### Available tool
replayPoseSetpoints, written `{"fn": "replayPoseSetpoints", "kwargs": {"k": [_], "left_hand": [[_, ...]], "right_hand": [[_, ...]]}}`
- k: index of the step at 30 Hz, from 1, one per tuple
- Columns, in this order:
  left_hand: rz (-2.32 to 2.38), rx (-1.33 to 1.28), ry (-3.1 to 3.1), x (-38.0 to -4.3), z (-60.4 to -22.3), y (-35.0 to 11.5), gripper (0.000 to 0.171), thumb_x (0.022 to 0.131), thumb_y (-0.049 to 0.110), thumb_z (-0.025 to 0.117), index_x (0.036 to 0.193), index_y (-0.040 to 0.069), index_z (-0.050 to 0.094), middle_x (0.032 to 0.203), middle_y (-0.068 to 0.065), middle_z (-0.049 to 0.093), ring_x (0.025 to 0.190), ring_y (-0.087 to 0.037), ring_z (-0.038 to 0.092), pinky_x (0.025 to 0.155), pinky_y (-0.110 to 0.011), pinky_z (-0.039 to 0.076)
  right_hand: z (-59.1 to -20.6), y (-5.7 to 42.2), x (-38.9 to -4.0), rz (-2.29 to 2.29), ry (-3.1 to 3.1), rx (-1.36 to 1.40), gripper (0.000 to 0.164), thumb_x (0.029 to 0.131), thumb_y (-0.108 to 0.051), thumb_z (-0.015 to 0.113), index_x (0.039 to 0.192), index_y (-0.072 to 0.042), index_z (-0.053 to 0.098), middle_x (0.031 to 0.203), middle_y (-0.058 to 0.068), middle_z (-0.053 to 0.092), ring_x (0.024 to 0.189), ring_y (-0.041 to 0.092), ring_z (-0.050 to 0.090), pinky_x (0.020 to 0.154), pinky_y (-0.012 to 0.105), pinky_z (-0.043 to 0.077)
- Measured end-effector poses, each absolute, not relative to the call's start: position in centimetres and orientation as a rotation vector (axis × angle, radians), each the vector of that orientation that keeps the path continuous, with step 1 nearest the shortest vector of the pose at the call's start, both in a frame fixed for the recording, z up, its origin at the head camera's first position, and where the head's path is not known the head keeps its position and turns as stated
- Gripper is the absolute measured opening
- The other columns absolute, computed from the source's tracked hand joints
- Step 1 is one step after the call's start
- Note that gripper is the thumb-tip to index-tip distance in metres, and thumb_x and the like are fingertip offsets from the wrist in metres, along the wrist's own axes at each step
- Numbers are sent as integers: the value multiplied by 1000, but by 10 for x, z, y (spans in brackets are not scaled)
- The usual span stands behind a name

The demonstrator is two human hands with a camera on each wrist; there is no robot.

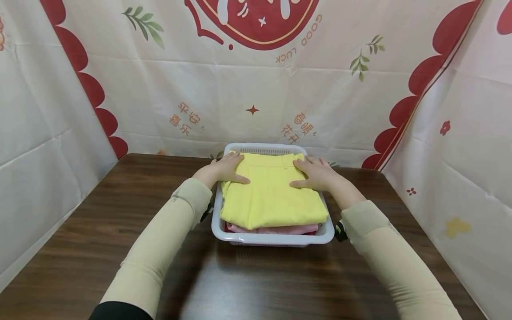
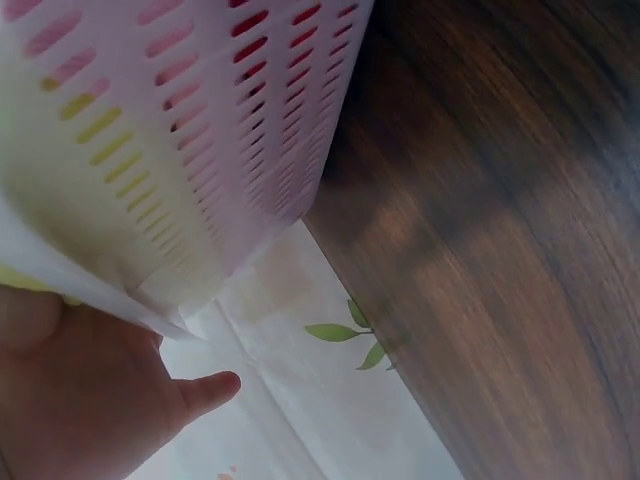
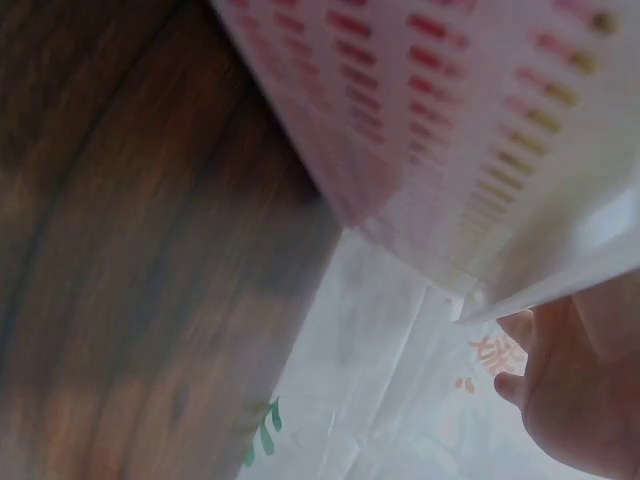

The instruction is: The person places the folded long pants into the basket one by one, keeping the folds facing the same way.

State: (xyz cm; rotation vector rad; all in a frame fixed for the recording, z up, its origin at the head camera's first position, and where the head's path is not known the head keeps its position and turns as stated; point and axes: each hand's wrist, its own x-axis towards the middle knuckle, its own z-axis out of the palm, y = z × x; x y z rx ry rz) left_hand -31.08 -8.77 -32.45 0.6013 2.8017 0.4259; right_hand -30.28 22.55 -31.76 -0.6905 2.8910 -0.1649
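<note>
Folded yellow pants point(image 1: 276, 195), waistband toward the back, lie on top in a white plastic basket point(image 1: 276, 240). Pink cloth point(image 1: 285, 230) shows beneath them at the front, with a bit of red under it. My left hand point(image 1: 229, 170) rests on the pants' left back corner, its thumb reaching inward over the fabric. Opposite it, my right hand point(image 1: 317, 174) rests on the right back corner in the same way. In the left wrist view, the left hand point(image 2: 95, 385) extends past the rim beside the slotted basket wall point(image 2: 225, 120). The right wrist view has the right hand point(image 3: 590, 390) over the rim.
The basket stands on a dark brown wooden table point(image 1: 160, 200), close to its back edge. A white printed cloth point(image 1: 224, 89) hangs behind the table, and more white cloth point(image 1: 452, 178) hangs along both sides.
</note>
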Motion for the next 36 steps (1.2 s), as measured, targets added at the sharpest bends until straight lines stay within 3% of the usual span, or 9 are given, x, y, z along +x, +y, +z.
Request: {"fn": "replayPoseSetpoints", "kwargs": {"k": [5, 10, 22, 36], "left_hand": [[635, 666, 2706, -307, -324, -95, 90, 91, 53, 57, 154, 11, 10, 159, -9, -4, 144, -24, -7, 112, -52, 7], [695, 686, 2630, -295, -319, -100, 88, 92, 53, 54, 154, 9, 9, 159, -9, -6, 144, -23, -7, 114, -43, 6], [576, 742, 2635, -250, -316, -111, 111, 75, 61, 71, 154, 8, 12, 158, -15, -7, 144, -27, -2, 113, -45, 15], [548, 796, 2629, -257, -322, -113, 107, 78, 51, 74, 153, 5, 15, 159, -13, -3, 144, -26, -7, 114, -44, 8]], "right_hand": [[-319, 236, -291, -303, 2840, -754, 83, 91, -55, 54, 152, -8, 24, 155, 16, 22, 143, 38, 5, 108, 61, -3], [-318, 243, -278, -301, 2821, -808, 87, 89, -61, 53, 151, -6, 26, 156, 16, 20, 142, 38, 5, 107, 62, -2], [-315, 245, -238, -313, 2802, -796, 101, 81, -68, 57, 151, -3, 24, 156, 20, 15, 142, 38, 7, 108, 61, 2], [-327, 241, -227, -427, 2830, -708, 106, 79, -70, 58, 152, -2, 20, 158, 17, 10, 143, 35, 4, 108, 61, 1]]}}
